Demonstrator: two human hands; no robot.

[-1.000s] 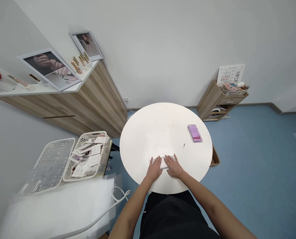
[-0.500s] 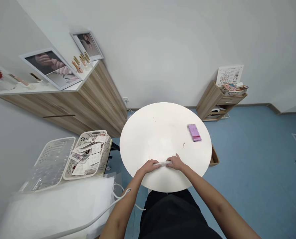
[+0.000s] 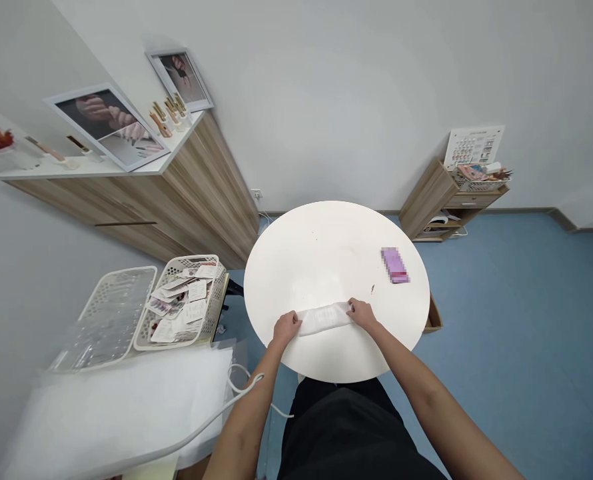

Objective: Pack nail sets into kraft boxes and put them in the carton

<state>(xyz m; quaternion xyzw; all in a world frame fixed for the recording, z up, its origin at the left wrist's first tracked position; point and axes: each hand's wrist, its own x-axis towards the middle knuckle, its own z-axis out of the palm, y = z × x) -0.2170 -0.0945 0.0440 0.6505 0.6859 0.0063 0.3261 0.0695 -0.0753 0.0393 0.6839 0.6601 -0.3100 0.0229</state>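
Observation:
Over the near part of the round white table (image 3: 296, 247), a flat, oblong white packet (image 3: 324, 318) is stretched between my two hands. It looks like folded, partly see-through wrap; what it holds, if anything, I cannot make out. My left hand (image 3: 287, 327) pinches its left end, fingers closed. At the right end, my right hand (image 3: 361, 311) grips the packet near its upper corner. Beyond my right hand, a blurred-out purple rectangular thing (image 3: 395, 265) lies on the table.
Left of the table stand a perforated white basket (image 3: 215, 303) of packed cards and a second basket (image 3: 84, 312) of clear plastic packs. White sheets (image 3: 141, 393) are stacked in front of them, with a white cable (image 3: 196, 437) across. Behind are a wooden cabinet (image 3: 211, 193) and a small shelf unit (image 3: 426, 197).
My hands have moved apart. The white packet, seen earlier as a thin edge between them, now shows its broad face. The camera view has shifted slightly.

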